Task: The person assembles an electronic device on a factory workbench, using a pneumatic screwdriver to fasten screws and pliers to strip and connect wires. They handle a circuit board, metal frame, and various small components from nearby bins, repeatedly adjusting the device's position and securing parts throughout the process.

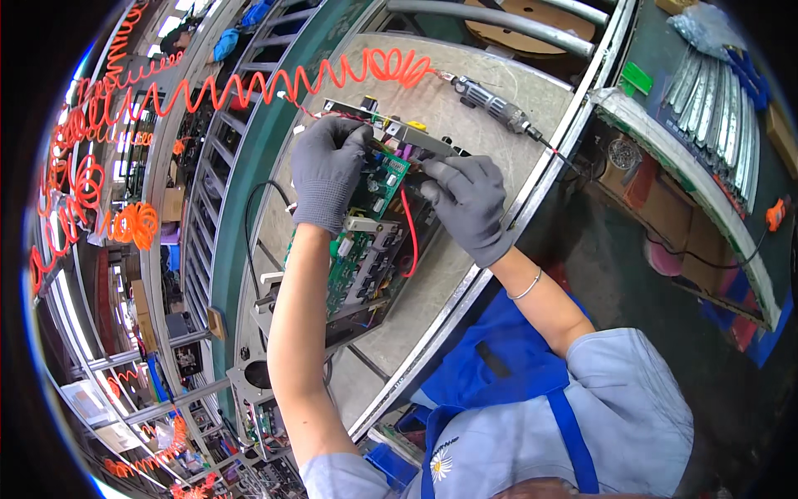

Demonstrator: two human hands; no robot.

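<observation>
As both hands (324, 170) (472, 204) curl nearly closed at circuitry (386, 177), hold unclear, rollers (259, 66) and hoses (137, 224) flank the grey worktop (549, 91).

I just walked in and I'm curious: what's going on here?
A person in gray gloves has their left hand and right hand at the far end of a green board. What their fingertips pinch is too small to tell. A red wire curves nearby. A power tool lies on the bench, untouched.

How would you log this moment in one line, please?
left hand: at board | right hand: at board | tool: on bench, unheld
</observation>
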